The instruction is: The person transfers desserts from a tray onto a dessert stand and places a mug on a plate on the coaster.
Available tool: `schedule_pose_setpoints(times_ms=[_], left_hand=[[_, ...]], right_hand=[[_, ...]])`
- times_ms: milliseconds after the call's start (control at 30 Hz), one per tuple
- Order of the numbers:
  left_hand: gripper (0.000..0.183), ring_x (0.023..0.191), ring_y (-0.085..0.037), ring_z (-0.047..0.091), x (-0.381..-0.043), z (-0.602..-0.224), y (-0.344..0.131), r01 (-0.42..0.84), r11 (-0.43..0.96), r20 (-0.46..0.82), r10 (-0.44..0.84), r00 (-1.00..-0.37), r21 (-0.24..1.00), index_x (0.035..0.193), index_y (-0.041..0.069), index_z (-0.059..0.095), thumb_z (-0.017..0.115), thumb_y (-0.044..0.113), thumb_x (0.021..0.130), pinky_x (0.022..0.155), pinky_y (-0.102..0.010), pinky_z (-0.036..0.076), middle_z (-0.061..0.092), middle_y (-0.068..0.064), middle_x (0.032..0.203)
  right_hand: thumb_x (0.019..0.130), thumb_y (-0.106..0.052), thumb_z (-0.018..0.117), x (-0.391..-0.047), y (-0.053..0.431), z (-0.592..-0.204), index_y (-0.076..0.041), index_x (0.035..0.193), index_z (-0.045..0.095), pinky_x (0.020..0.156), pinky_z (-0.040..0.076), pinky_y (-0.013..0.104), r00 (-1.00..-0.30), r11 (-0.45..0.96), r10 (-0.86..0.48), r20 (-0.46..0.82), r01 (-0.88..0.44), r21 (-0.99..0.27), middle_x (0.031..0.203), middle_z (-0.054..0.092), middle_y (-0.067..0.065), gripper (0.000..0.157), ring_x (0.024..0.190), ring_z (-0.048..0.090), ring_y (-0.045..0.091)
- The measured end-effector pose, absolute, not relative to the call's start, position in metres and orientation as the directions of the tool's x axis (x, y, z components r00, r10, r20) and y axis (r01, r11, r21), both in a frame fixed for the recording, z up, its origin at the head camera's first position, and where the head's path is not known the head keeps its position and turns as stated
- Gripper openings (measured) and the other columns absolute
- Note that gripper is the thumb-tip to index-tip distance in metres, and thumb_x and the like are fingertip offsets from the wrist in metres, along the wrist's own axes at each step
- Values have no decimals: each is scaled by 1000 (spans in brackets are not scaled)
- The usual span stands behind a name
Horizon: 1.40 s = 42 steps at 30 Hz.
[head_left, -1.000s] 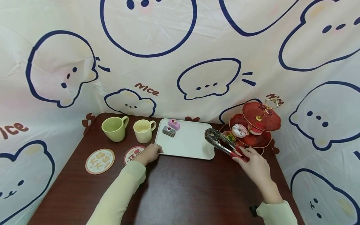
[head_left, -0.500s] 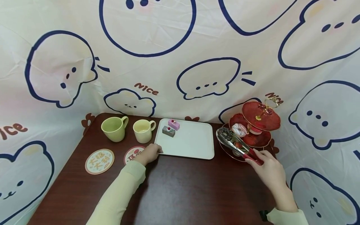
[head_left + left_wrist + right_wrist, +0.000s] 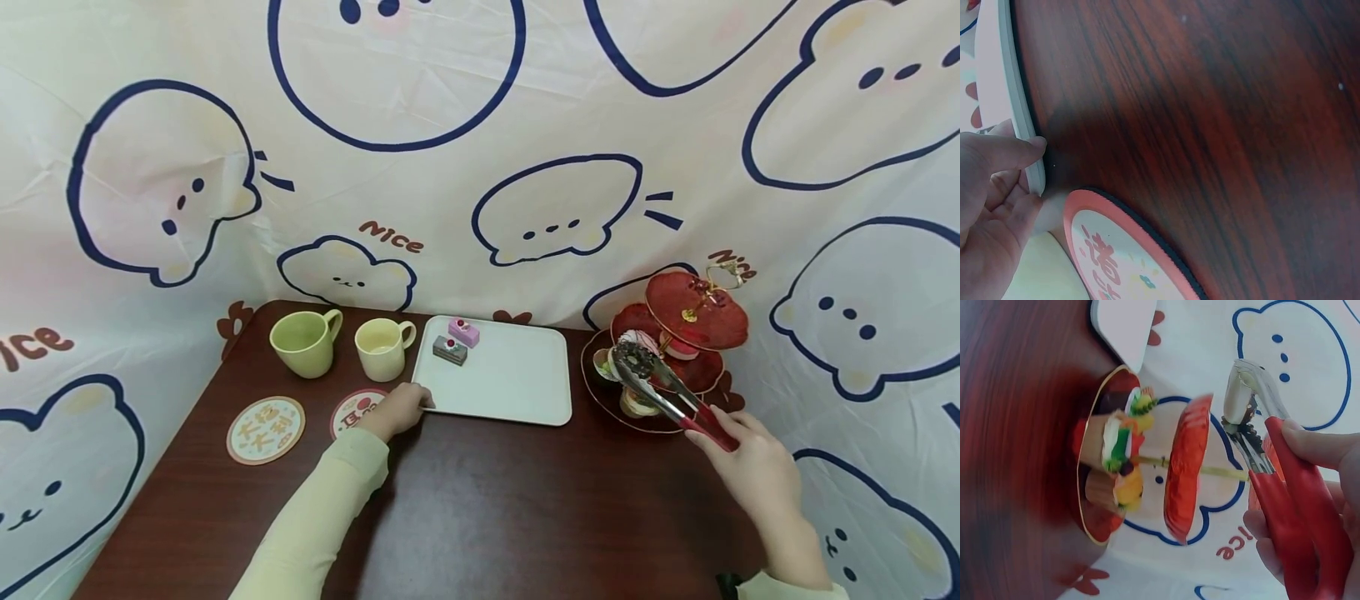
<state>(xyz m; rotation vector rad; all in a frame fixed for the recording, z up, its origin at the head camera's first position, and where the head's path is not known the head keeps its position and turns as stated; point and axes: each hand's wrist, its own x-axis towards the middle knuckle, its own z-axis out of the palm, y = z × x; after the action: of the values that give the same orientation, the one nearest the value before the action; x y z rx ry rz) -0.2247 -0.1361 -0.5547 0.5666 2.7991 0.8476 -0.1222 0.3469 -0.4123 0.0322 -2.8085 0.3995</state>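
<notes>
My left hand pinches the near left corner of the white tray, thumb and fingers at its rim. Two small toy cake slices, grey and pink, sit on the tray. My right hand grips red-handled metal tongs. Between the tong tips is a small doughnut with a dark speckled top; its pale side shows in the right wrist view. In the head view the tongs overlap the red tiered stand and partly hide a pink-and-white doughnut there.
Cupcakes with colourful tops fill the stand's bottom tier. A green mug and a cream mug stand left of the tray. Two round coasters lie before them, one cream, one red-rimmed. Patterned cloth hangs behind.
My right hand has carried the tongs and the dark doughnut rightward, from the tray's right edge to over the stand. My left hand and the tray have stayed put.
</notes>
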Motion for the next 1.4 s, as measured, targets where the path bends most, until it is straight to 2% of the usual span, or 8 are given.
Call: schedule_pose_setpoints(times_ms=[200,433,700,933,1100,1200,1333,1400], left_hand=[[23,92,-27,69,-225,-554,-136,288,776,-62,387,-920,562,90,-1,76,60,-17,82,85,-44,57,73,-12,91],[23,91,-27,69,-225,-555,-136,284,772,-63,385,-921,569,90,-2,76,60,-17,82,85,-44,57,74,-12,91],[23,91,-28,70,-225,-554,-136,305,771,-45,396,-917,559,90,-2,76,60,-17,81,84,-44,57,73,-13,91],[22,92,-29,69,-225,-554,-136,301,781,-57,393,-918,548,89,-2,75,60,-17,82,85,-45,57,73,-13,90],[23,92,-29,69,-225,-554,-136,300,780,-52,391,-919,550,89,-2,75,61,-17,80,85,-45,57,73,-12,90],[23,93,-29,69,-225,-554,-136,298,781,-54,389,-919,549,89,-2,75,60,-17,82,86,-44,57,74,-12,90],[24,94,-28,70,-225,-553,-136,289,781,-66,387,-920,554,90,-1,76,59,-16,83,86,-44,57,74,-12,91],[25,93,-28,70,-225,-554,-136,288,781,-64,386,-920,554,90,-1,76,58,-16,83,85,-44,57,74,-11,91]], right_hand=[[88,-35,81,-120,360,-406,9,131,62,73,54,61,-965,965,74,252,6,-263,110,63,30,64,87,61,44],[89,-41,78,-121,376,-404,10,129,63,69,53,57,-973,970,94,212,42,-238,108,63,31,66,85,61,43],[93,-51,70,-127,390,-404,10,132,60,73,51,61,-981,972,103,162,64,-226,114,60,35,74,92,60,49],[94,-47,70,-135,398,-396,11,133,58,73,48,62,-988,972,114,102,90,-217,120,57,38,71,96,57,54],[93,-47,71,-142,404,-389,11,131,59,66,50,58,-993,977,97,64,83,-197,118,58,38,71,92,59,51],[93,-49,71,-147,406,-385,13,130,59,57,50,50,-996,980,82,36,74,-185,113,59,37,73,83,60,46],[93,-50,70,-153,407,-379,15,131,57,49,43,38,-998,982,68,-9,68,-175,108,60,38,75,70,56,36],[94,-50,68,-155,407,-377,15,131,56,48,41,37,-998,984,57,-26,60,-167,107,60,38,76,69,55,33]])
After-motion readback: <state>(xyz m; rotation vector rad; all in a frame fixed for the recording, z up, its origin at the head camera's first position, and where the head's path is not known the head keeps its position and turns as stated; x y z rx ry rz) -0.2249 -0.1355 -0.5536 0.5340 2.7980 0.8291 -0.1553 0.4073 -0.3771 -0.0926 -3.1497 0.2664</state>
